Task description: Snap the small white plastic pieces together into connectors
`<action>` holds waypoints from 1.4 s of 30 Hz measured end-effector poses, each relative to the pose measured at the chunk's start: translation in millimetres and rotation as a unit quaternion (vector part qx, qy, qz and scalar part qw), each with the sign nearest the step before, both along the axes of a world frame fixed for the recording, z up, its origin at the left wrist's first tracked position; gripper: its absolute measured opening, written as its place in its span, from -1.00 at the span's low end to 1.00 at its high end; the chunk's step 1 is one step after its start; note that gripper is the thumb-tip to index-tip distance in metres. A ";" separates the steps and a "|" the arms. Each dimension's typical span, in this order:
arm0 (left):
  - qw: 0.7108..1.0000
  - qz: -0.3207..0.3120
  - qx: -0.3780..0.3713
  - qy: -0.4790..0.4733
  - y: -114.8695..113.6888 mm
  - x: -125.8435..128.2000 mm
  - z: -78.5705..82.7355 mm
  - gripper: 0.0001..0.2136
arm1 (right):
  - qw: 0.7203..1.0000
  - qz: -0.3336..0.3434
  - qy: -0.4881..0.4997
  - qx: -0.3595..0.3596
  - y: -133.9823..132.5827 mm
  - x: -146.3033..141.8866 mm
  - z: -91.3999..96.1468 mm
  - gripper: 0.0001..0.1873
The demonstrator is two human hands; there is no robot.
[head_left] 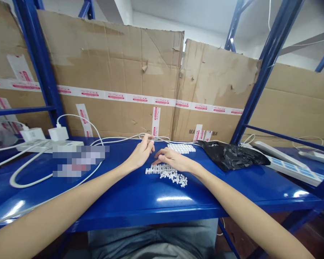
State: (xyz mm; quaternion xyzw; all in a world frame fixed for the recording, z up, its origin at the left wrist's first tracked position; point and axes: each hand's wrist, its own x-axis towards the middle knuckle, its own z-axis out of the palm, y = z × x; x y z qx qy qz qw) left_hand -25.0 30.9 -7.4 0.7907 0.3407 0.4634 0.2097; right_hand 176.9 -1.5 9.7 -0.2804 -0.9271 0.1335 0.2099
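Over the blue shelf top, my left hand (142, 153) is raised just left of the small parts, its thumb and bent fingers close together. Whatever it may hold is too small to make out. My right hand (174, 159) reaches in from the right, palm down, fingers bent but apart, the tips low over a block of small white plastic pieces in rows (158, 168). Part of that block is hidden under this hand. A loose pile of small white pieces (175, 178) lies nearer to me. Behind my right hand sits another neat group of white pieces (181, 148).
A black plastic bag (232, 156) lies at the right, beside long white strips with blue panels (294, 167). On the left are a power strip (70, 145), white chargers (58, 133) and looping white cables (13, 180). Cardboard sheets (118, 61) and blue posts (40, 54) stand behind.
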 end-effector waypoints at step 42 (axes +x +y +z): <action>0.995 -0.071 -0.053 -0.045 -13.2 4.6 8.8 -0.81 | 0.993 0.084 -0.067 -0.039 -20.2 -5.4 7.2 -0.89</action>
